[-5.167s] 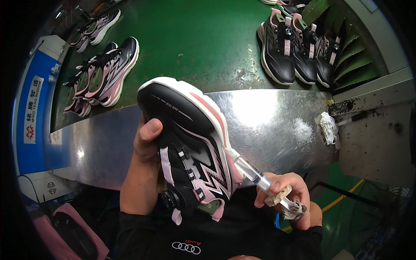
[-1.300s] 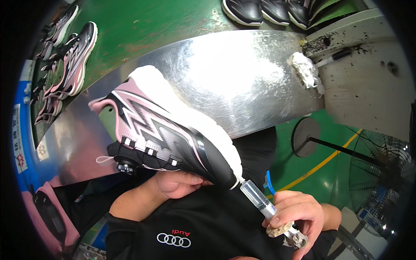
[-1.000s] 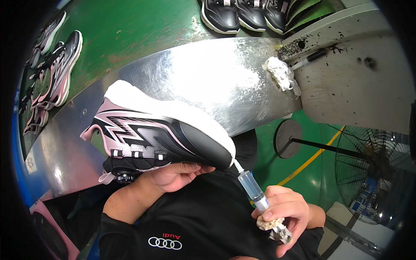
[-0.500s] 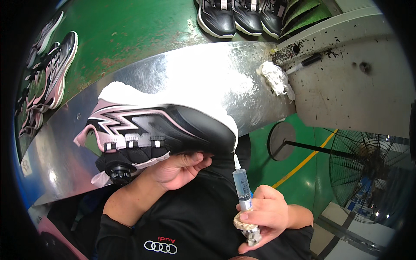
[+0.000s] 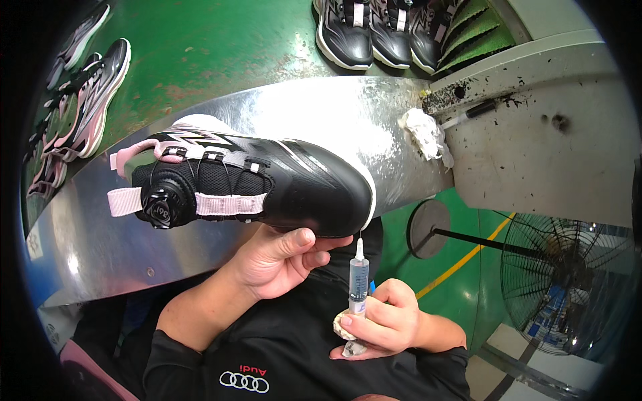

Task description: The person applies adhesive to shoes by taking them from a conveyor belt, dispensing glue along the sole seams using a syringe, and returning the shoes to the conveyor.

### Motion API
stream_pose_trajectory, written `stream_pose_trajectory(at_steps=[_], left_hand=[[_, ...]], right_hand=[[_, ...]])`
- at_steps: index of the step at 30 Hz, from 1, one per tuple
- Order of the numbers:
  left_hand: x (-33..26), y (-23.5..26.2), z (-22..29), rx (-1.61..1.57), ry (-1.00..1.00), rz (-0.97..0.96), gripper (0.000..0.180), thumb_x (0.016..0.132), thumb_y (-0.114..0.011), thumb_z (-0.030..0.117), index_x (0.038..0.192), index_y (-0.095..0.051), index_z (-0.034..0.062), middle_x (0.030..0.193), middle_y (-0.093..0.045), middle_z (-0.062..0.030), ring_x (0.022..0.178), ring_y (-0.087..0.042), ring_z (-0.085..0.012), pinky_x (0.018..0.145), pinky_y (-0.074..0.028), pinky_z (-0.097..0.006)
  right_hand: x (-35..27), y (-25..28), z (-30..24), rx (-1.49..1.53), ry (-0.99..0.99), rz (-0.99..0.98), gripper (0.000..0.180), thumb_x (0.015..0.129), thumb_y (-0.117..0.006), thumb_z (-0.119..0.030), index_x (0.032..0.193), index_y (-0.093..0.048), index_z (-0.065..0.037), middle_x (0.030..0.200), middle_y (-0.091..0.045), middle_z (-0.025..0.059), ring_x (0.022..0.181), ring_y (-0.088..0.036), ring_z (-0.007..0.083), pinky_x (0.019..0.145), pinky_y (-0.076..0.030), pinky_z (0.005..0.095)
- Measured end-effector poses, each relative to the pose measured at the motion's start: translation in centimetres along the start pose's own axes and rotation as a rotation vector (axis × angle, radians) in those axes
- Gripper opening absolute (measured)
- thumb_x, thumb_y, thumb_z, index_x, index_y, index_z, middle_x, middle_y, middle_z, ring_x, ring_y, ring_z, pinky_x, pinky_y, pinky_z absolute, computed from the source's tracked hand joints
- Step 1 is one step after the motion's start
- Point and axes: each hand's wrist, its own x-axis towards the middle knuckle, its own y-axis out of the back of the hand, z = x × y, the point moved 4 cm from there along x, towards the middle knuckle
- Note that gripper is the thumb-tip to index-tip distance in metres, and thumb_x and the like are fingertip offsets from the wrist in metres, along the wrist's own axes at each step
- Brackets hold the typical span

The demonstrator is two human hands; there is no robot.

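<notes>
A black and pink sneaker [image 5: 314,190] with a white sole and a round dial on its tongue is held above the metal ledge. My left hand [image 5: 277,260] grips it from below; some fingertips are hidden under the shoe. In my right hand [image 5: 384,321] is a clear syringe [image 5: 359,279], nearly upright, with wrapping around its lower end. The thin needle tip meets the white sole edge at the toe, or comes very close to it; I cannot tell which.
The shiny metal ledge [image 5: 287,100] borders a green surface [image 5: 221,47]. Black sneakers [image 5: 344,40] stand at the back, and several more shoes [image 5: 100,100] at the left. Crumpled white tissue [image 5: 424,130] and a marker [image 5: 471,113] lie by the grey wall. A black fan [image 5: 568,267] stands at right.
The sneaker has rolled so its top and dial now face up more, hiding much of the white sole. The syringe has shifted slightly left and up, its tip following the toe edge.
</notes>
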Motion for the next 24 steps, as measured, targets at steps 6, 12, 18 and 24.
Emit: stream_pose_trajectory(at_steps=[6,12,18,24], left_hand=[[-0.4,-0.3,0.2,0.006,-0.009,0.025,0.032,0.089,-0.057,0.006,0.121,-0.055,0.0071,0.124,-0.056,-0.0143,0.114,-0.055,-0.0275,0.082,-0.056,-0.028],[-1.0,0.3,-0.1,-0.004,0.143,-0.056,0.026,0.088,-0.06,0.01,0.114,-0.059,0.0025,0.119,-0.059,-0.0125,0.112,-0.056,-0.0263,0.088,-0.05,-0.03],[-4.8,1.6,-3.2,-0.046,0.044,0.153,0.059,0.08,-0.056,-0.003,0.135,-0.038,0.0061,0.13,-0.051,-0.0115,0.117,-0.052,-0.0271,0.098,-0.043,-0.041],[-10.0,1.7,2.6,0.504,-0.076,0.44,0.087,0.065,-0.075,0.007,0.138,-0.029,0.0013,0.125,-0.052,-0.0114,0.116,-0.051,-0.0198,0.098,-0.042,-0.034]], right_hand=[[0.1,-0.4,0.1,-0.012,0.014,-0.001,0.043,0.066,-0.077,-0.034,0.097,-0.064,-0.007,0.078,-0.062,0.0033,0.05,-0.039,0.0138,0.045,-0.032,0.0253],[-1.6,2.2,-0.5,-0.059,0.046,0.134,0.064,0.061,-0.081,-0.046,0.107,-0.054,-0.011,0.083,-0.058,0.0037,0.066,-0.056,0.0182,0.057,-0.04,0.029],[-5.6,4.4,8.1,0.053,-0.127,0.174,0.079,0.065,-0.075,-0.055,0.12,-0.046,-0.006,0.089,-0.058,0.0094,0.069,-0.053,0.0238,0.066,-0.037,0.0362],[-4.3,0.1,11.0,0.365,-0.188,0.249,0.078,0.069,-0.07,-0.058,0.116,-0.051,0.001,0.091,-0.058,0.0154,0.078,-0.052,0.0262,0.068,-0.04,0.0346]])
